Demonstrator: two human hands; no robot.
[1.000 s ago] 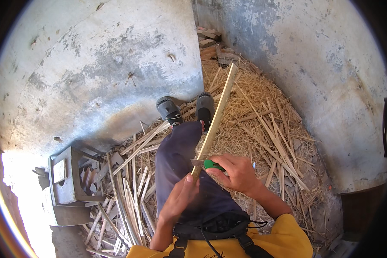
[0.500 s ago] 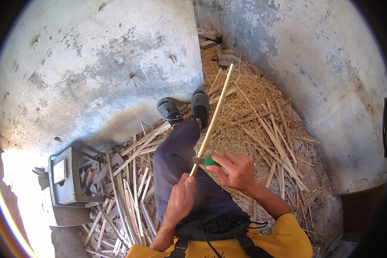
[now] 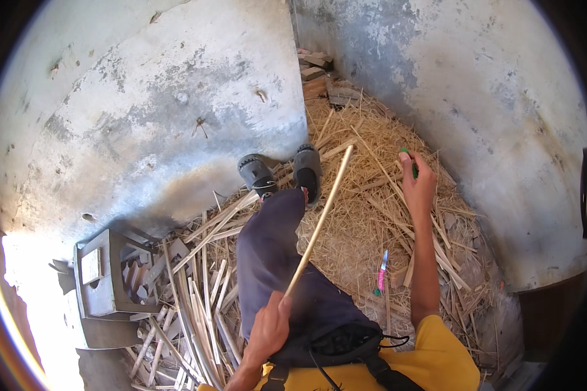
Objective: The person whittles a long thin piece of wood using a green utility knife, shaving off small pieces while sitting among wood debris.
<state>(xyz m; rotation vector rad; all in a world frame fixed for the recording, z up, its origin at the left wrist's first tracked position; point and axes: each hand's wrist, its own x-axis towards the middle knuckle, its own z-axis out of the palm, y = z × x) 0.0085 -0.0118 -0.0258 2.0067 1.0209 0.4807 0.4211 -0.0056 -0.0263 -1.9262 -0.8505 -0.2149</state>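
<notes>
My left hand (image 3: 268, 327) is closed around the near end of a long, pale bamboo strip (image 3: 323, 218), which slants up and away over my leg. Out to the right, my right hand (image 3: 419, 182) is wrapped round a green-handled knife (image 3: 415, 171); its blade cannot be made out here. The knife is well apart from the strip. On the ground nearer to me lies a second knife with a pink handle (image 3: 381, 279) and a pale blade.
Dry shavings (image 3: 352, 241) and loose strips cover the ground ahead and right. Split sticks (image 3: 205, 313) lie in a heap at left, beside a grey box-like frame (image 3: 111, 277). Stained walls (image 3: 195, 85) meet in the far corner, with wood blocks (image 3: 316, 60) there.
My right hand has swung the green-handled knife off the strip, far out to the right. The strip's far end has dropped nearer to me. The pink-handled knife has come into sight.
</notes>
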